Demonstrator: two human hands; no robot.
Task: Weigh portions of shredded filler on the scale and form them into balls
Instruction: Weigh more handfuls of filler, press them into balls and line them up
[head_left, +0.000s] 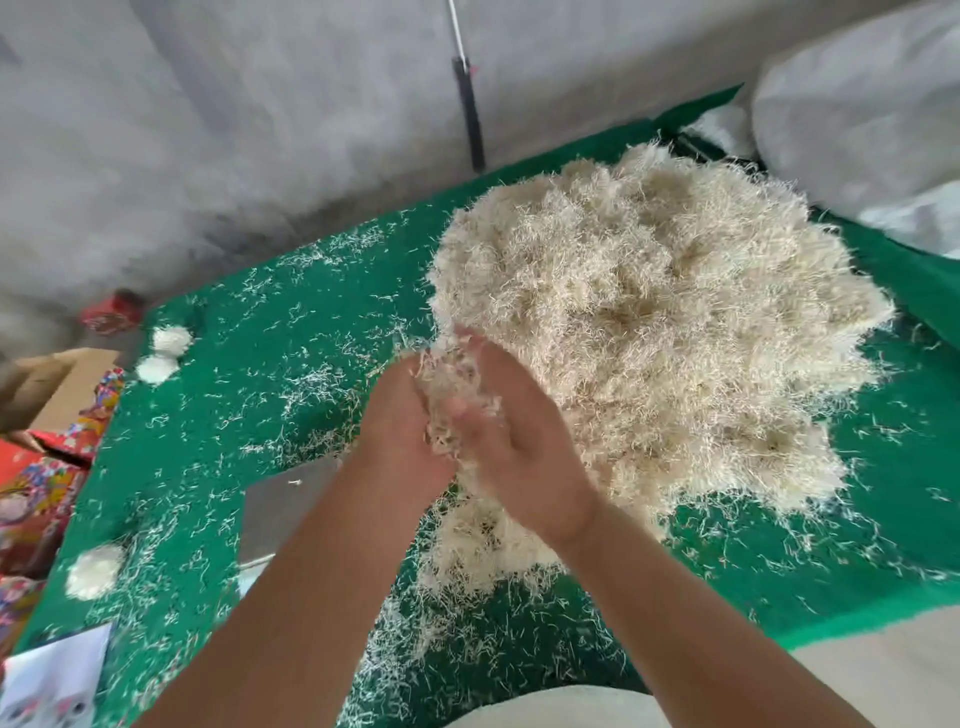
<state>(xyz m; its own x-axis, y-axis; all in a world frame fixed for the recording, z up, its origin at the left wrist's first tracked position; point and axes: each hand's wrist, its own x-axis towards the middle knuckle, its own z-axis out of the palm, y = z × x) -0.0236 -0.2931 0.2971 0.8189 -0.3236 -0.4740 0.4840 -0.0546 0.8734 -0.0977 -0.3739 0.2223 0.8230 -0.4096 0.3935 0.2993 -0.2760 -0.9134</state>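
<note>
A big pile of pale shredded filler (660, 322) lies on the green mat (249, 395), right of centre. My left hand (400, 431) and my right hand (519, 441) are cupped together at the pile's near-left edge, pressing a clump of filler (447, 395) between them. The grey scale platform (280, 514) sits just below my left forearm, partly hidden by it. Three small formed balls lie on the mat's left side: two at the far left (163, 353) and one nearer (93, 571).
Loose strands are scattered all over the mat. A cardboard box (47, 389) and colourful patterned cloth (36, 499) sit off the left edge. A large white sack (862, 104) stands at the back right. A grey wall runs behind.
</note>
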